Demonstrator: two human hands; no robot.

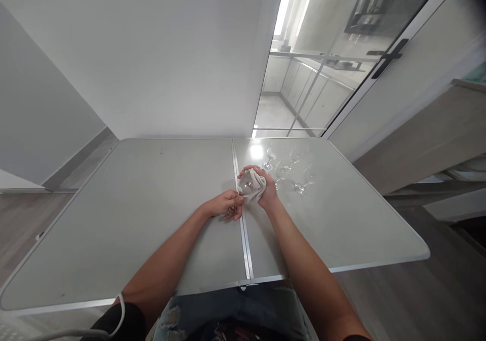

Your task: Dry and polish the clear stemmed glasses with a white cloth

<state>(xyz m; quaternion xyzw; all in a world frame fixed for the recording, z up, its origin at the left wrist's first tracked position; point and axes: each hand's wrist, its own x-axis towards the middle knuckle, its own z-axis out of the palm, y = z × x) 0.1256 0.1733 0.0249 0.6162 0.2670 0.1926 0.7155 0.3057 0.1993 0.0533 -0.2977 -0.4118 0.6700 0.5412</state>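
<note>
Above the middle of the table I hold a clear stemmed wine glass (246, 183), tilted on its side with the bowl toward the right. My left hand (229, 204) is closed around its stem and foot, which the fingers mostly hide. A whitish cloth (259, 185) wraps the far side of the bowl. My right hand (269, 189) is closed on this cloth and cups the bowl through it. Just right of my right hand stand several more clear stemmed glasses, among them one at the back (271, 155) and one nearer the front right (301, 187).
The pale folding table (114, 219) has a metal seam (246, 255) across its middle. Behind it rises a white wall (182, 57). A glass door (304, 78) with a black handle (391, 57) stands at back right. A pale cable (121, 310) lies by my left arm.
</note>
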